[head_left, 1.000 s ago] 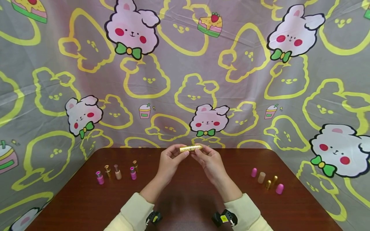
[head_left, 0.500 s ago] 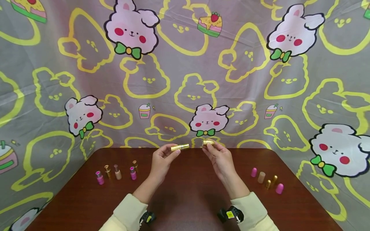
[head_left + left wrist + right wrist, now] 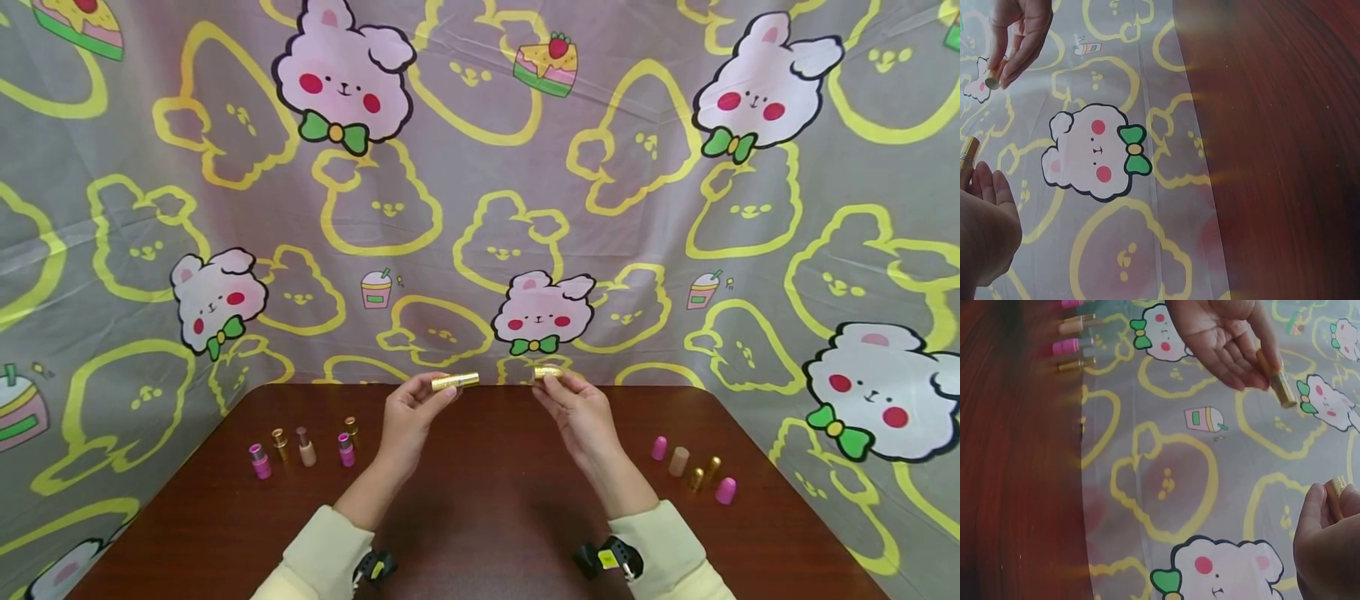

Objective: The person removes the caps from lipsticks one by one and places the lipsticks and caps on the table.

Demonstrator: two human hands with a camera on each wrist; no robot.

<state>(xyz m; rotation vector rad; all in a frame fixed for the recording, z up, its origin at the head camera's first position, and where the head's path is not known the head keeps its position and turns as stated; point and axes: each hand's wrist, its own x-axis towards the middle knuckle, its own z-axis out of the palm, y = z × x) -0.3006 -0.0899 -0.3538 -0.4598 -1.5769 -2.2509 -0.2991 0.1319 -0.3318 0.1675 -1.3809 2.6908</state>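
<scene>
My left hand (image 3: pixel 408 425) pinches a gold lipstick tube (image 3: pixel 454 381), uncapped, its narrower shiny end pointing right. My right hand (image 3: pixel 581 417) pinches the gold lipstick cap (image 3: pixel 547 373), with the open end facing left. A gap separates cap and tube, and both are held above the far edge of the table. In the right wrist view the lipstick tube (image 3: pixel 1277 380) tilts in the left fingers, and the cap (image 3: pixel 1337 486) shows between the right thumb and fingers. The left wrist view has the cap's round end (image 3: pixel 994 80) turned toward the camera.
Several uncapped lipstick tubes, pink (image 3: pixel 260 461), gold (image 3: pixel 281 445) and beige (image 3: pixel 307 447), stand at the table's left. Several caps, pink (image 3: pixel 726 491), beige (image 3: pixel 678 462) and gold (image 3: pixel 697 478), stand at the right. A patterned curtain (image 3: pixel 480 167) hangs behind the brown table (image 3: pixel 495 533).
A second ago the gold lipstick was capped between both hands. The cap has come off the tube; my left hand has moved left and my right hand right, widening the gap.
</scene>
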